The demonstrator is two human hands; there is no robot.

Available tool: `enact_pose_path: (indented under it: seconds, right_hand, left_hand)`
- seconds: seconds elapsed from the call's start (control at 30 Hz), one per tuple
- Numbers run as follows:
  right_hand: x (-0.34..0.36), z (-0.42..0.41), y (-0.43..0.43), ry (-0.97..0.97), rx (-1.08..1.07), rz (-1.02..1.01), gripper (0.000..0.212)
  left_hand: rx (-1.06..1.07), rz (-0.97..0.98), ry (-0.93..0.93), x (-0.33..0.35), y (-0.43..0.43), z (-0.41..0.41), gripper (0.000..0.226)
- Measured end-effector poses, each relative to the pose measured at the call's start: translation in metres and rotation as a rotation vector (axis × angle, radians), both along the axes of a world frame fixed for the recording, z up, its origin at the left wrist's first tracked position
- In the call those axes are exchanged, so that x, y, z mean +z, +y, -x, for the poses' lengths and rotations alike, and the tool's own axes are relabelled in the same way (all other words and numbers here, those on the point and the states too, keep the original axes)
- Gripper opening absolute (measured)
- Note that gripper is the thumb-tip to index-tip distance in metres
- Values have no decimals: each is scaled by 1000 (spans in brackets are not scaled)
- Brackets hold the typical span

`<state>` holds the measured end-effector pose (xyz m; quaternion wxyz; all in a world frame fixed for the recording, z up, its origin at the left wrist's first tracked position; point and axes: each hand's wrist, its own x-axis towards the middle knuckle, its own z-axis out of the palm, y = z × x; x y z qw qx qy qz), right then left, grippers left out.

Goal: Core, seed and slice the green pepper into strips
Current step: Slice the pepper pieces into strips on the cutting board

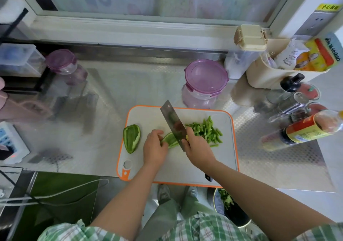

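Note:
On the white, orange-rimmed cutting board (228, 148), my left hand (155, 147) holds down a green pepper piece (169, 140) with curled fingers. My right hand (196, 148) grips the handle of a cleaver (172, 122), whose blade stands on that piece right beside my left fingers. A pile of green pepper strips (207, 129) lies to the right of the blade. A hollowed pepper half (131, 137) rests cut side up at the board's left edge.
Two purple-lidded jars (206, 82) (64, 64) stand behind the board on the steel counter. Sauce bottles and shakers (300, 127) crowd the right side beside a beige caddy (274, 73). A bin with green scraps (228, 201) sits below the counter edge.

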<state>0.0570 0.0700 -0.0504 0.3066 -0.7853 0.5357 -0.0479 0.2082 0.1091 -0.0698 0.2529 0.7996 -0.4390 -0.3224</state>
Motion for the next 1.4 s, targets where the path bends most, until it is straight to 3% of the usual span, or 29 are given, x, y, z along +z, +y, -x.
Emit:
enact_pose_path:
  seconds: [0.2, 0.37, 0.53, 0.83, 1.27, 1.4]
  right_hand:
    - [-4, 2, 2, 98, -20, -20, 18]
    - [-7, -1, 3, 86, -25, -37, 16]
    - [1, 0, -5, 36, -79, -4, 19]
    - [-1, -4, -4, 113, -55, -41, 16]
    - [-2, -10, -11, 145, -37, -96, 22]
    - [-2, -19, -16, 259, -2, -68, 22]
  left_hand:
    - [90, -103, 21, 3, -15, 5, 28]
    - [68, -293, 37, -2, -8, 6, 42]
    - [111, -195, -1, 3, -13, 6, 11]
    - [125, -65, -36, 1, -13, 10, 15]
    - [154, -47, -35, 2, -20, 9, 13]
    - [164, -58, -31, 1, -22, 8, 14]
